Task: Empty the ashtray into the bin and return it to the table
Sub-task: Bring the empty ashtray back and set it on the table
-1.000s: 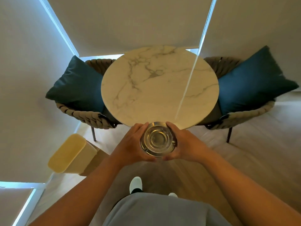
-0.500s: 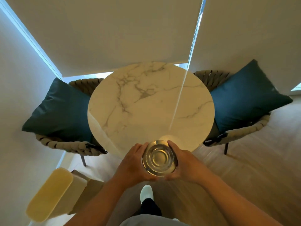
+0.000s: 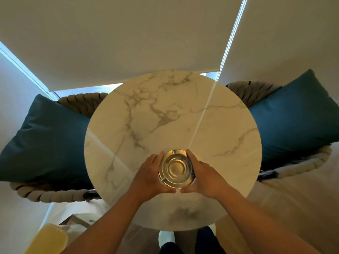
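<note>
A round shiny metal ashtray [image 3: 175, 169] with concentric rings sits between both of my hands over the near half of the round white marble table [image 3: 165, 110]. My left hand [image 3: 150, 176] cups its left side and my right hand [image 3: 202, 177] cups its right side, thumbs meeting under its near rim. The bowl of the ashtray looks empty. I cannot tell whether it rests on the tabletop or hangs just above it. The pale yellow bin [image 3: 48, 240] stands on the floor at the bottom left.
Two woven rope chairs flank the table, each with a dark teal cushion: the left cushion [image 3: 47, 142] and the right cushion [image 3: 293, 118]. Roller blinds hang behind the table, with a bead chain [image 3: 230, 35] hanging down. My feet show below the table's near edge.
I have stepped up to the table. Both hands have carried the ashtray from in front of the table's near edge to over the tabletop. The bin has slid toward the bottom left corner.
</note>
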The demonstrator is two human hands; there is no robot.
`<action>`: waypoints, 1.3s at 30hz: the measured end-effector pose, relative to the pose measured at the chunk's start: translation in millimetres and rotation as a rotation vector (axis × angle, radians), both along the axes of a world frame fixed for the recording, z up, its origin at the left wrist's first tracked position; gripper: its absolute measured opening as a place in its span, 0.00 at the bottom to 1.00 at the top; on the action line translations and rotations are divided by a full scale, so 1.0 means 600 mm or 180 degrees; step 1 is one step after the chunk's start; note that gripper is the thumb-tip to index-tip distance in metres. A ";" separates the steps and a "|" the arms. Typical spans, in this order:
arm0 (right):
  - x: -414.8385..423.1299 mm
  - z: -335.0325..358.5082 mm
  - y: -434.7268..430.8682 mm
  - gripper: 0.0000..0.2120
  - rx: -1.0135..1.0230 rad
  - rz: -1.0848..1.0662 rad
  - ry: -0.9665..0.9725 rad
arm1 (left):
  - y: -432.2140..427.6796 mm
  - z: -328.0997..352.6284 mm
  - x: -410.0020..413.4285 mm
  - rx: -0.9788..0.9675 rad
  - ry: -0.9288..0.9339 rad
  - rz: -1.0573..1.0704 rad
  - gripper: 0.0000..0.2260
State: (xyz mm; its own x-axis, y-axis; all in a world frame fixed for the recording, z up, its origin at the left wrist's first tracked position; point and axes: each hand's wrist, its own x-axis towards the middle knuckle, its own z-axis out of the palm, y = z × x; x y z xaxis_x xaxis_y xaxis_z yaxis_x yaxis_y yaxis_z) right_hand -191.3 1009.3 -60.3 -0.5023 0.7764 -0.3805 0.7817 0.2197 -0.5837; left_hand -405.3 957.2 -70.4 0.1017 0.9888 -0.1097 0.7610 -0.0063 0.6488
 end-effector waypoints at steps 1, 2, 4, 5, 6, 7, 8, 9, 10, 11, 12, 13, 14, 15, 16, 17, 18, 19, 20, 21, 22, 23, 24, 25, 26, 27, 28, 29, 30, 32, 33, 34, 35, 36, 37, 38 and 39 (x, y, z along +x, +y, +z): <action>-0.005 -0.009 0.022 0.65 0.0022 -0.0015 -0.0017 | 0.021 -0.008 -0.002 0.0011 -0.0003 0.0026 0.58; -0.009 -0.018 0.043 0.65 0.0028 -0.0047 -0.0014 | 0.041 -0.017 -0.003 0.0023 -0.0013 0.0061 0.57; -0.017 -0.041 0.086 0.62 0.0028 -0.0119 0.0058 | 0.083 -0.038 -0.005 0.0047 -0.0004 0.0147 0.57; -0.020 -0.052 0.108 0.60 0.0026 -0.0125 0.0086 | 0.103 -0.049 -0.006 0.0059 0.0027 0.0177 0.57; -0.024 -0.062 0.128 0.59 0.0028 -0.0122 0.0101 | 0.122 -0.059 -0.008 0.0075 0.0060 0.0201 0.57; -0.027 -0.071 0.147 0.58 0.0031 -0.0121 0.0105 | 0.140 -0.068 -0.009 0.0086 0.0079 0.0226 0.56; -0.031 -0.080 0.166 0.58 0.0032 -0.0116 0.0100 | 0.156 -0.078 -0.011 0.0084 0.0085 0.0261 0.56; -0.034 -0.090 0.183 0.59 0.0041 -0.0104 0.0101 | 0.172 -0.088 -0.012 0.0078 0.0092 0.0300 0.55; -0.037 -0.099 0.198 0.59 0.0058 -0.0086 0.0104 | 0.187 -0.096 -0.014 0.0073 0.0104 0.0335 0.55; -0.040 -0.107 0.212 0.59 0.0075 -0.0062 0.0091 | 0.200 -0.105 -0.015 0.0073 0.0122 0.0360 0.55; -0.042 -0.115 0.224 0.59 0.0080 -0.0037 0.0059 | 0.211 -0.113 -0.017 0.0075 0.0139 0.0369 0.54; -0.044 -0.122 0.235 0.59 0.0074 -0.0013 0.0014 | 0.221 -0.121 -0.018 0.0079 0.0150 0.0364 0.53; -0.044 -0.129 0.245 0.60 0.0061 0.0007 -0.0033 | 0.230 -0.128 -0.019 0.0083 0.0156 0.0351 0.52; -0.045 -0.134 0.253 0.60 0.0047 0.0014 -0.0079 | 0.238 -0.135 -0.020 0.0090 0.0162 0.0338 0.51; -0.045 -0.138 0.260 0.61 0.0035 0.0014 -0.0119 | 0.244 -0.140 -0.021 0.0094 0.0172 0.0334 0.50; -0.045 -0.142 0.265 0.61 0.0021 0.0010 -0.0151 | 0.250 -0.145 -0.022 0.0090 0.0188 0.0343 0.50; -0.046 -0.144 0.270 0.61 0.0010 0.0007 -0.0174 | 0.255 -0.149 -0.022 0.0082 0.0211 0.0359 0.51; -0.046 -0.147 0.274 0.61 0.0005 0.0007 -0.0189 | 0.260 -0.152 -0.023 0.0074 0.0244 0.0375 0.51; -0.046 -0.149 0.278 0.61 0.0005 0.0008 -0.0203 | 0.265 -0.155 -0.023 0.0064 0.0288 0.0387 0.51; -0.046 -0.152 0.281 0.61 0.0010 0.0006 -0.0217 | 0.269 -0.158 -0.024 0.0058 0.0336 0.0392 0.52; -0.047 -0.154 0.284 0.61 0.0017 0.0001 -0.0234 | 0.272 -0.161 -0.024 0.0057 0.0382 0.0393 0.52; -0.047 -0.155 0.286 0.61 0.0020 -0.0004 -0.0254 | 0.275 -0.163 -0.024 0.0053 0.0424 0.0390 0.52; -0.048 -0.156 0.288 0.61 0.0019 -0.0006 -0.0278 | 0.277 -0.165 -0.025 0.0038 0.0465 0.0388 0.53; -0.049 -0.157 0.290 0.61 0.0015 -0.0008 -0.0304 | 0.279 -0.167 -0.025 0.0015 0.0504 0.0390 0.53; -0.050 -0.158 0.292 0.61 0.0008 -0.0015 -0.0330 | 0.280 -0.170 -0.026 -0.0009 0.0539 0.0394 0.54; -0.050 -0.158 0.293 0.61 -0.0003 -0.0024 -0.0356 | 0.281 -0.172 -0.026 -0.0033 0.0570 0.0394 0.54; -0.051 -0.158 0.294 0.61 -0.0010 -0.0032 -0.0380 | 0.282 -0.174 -0.027 -0.0061 0.0598 0.0391 0.55; -0.051 -0.158 0.294 0.61 -0.0012 -0.0038 -0.0402 | 0.283 -0.176 -0.027 -0.0091 0.0620 0.0389 0.56; -0.050 -0.158 0.295 0.61 -0.0011 -0.0037 -0.0419 | 0.284 -0.177 -0.027 -0.0116 0.0633 0.0392 0.56; -0.050 -0.158 0.296 0.62 -0.0018 -0.0034 -0.0433 | 0.285 -0.181 -0.027 -0.0134 0.0642 0.0415 0.56; -0.050 -0.158 0.296 0.63 -0.0026 -0.0040 -0.0427 | 0.286 -0.181 -0.026 -0.0137 0.0645 0.0427 0.56; -0.049 -0.158 0.295 0.63 -0.0034 -0.0048 -0.0414 | 0.286 -0.182 -0.026 -0.0142 0.0646 0.0435 0.56; -0.049 -0.157 0.295 0.64 -0.0039 -0.0058 -0.0399 | 0.287 -0.181 -0.026 -0.0150 0.0647 0.0443 0.56; -0.049 -0.157 0.295 0.64 -0.0046 -0.0066 -0.0387 | 0.288 -0.181 -0.025 -0.0164 0.0649 0.0453 0.56; -0.049 -0.157 0.294 0.65 -0.0060 -0.0074 -0.0379 | 0.288 -0.180 -0.025 -0.0179 0.0652 0.0461 0.57; -0.049 -0.157 0.293 0.65 -0.0073 -0.0086 -0.0372 | 0.289 -0.180 -0.025 -0.0191 0.0651 0.0467 0.57; -0.048 -0.156 0.292 0.65 -0.0084 -0.0101 -0.0366 | 0.289 -0.179 -0.024 -0.0204 0.0648 0.0475 0.57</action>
State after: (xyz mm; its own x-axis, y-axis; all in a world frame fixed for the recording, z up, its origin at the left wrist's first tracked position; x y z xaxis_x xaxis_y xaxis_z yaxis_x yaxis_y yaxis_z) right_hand -220.4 1184.8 -153.6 -0.4296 0.7802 -0.4546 0.8501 0.1797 -0.4950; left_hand -420.0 1130.7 -178.0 -0.0754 0.9815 -0.1759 0.8653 0.1521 0.4776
